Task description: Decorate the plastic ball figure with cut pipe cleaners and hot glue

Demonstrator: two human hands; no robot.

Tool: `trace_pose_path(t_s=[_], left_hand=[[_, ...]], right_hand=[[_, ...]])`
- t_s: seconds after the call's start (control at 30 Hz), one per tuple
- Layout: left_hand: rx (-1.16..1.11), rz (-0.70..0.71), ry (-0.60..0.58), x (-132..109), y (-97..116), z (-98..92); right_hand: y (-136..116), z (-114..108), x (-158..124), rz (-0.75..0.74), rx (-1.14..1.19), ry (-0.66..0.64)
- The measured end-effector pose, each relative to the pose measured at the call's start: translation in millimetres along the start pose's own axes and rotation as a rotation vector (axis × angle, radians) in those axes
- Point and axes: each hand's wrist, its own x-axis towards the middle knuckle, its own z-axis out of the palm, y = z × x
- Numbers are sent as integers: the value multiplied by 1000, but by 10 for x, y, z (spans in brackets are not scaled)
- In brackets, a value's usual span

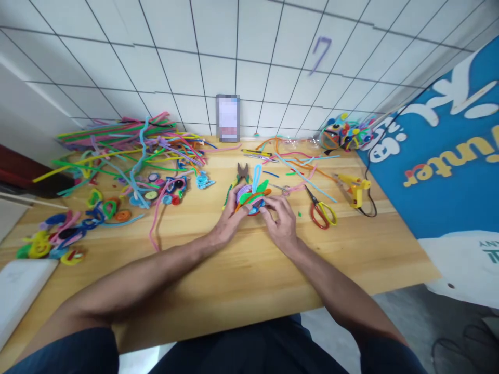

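Note:
A multicoloured pipe-cleaner piece, with purple, green, orange, blue and red parts and a light blue loop standing up at its top, is held between both hands above the middle of the table. My left hand is wrapped round its left side, the thumb lying on its front. On its right edge, the fingers of my right hand are pinched together at the piece. Pliers with green and yellow handles lie just behind my left hand. Scissors with red and yellow handles rest to the right of my right hand.
Pipe cleaners are heaped at the back left, with coiled pieces in front. A phone leans on the tiled wall. At the right are a yellow glue gun with its cord and a bundle of colourful pieces.

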Motion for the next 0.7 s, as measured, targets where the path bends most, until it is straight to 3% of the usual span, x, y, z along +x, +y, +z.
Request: trace_pose_path(t_s=[0.4,0.7], left_hand=[[20,-12,-11,36,-2,1],[70,-10,-31,14,-8,-39]], right_hand=[[54,32,-52,151,79,-40],[25,9,-44,134,55,-51]])
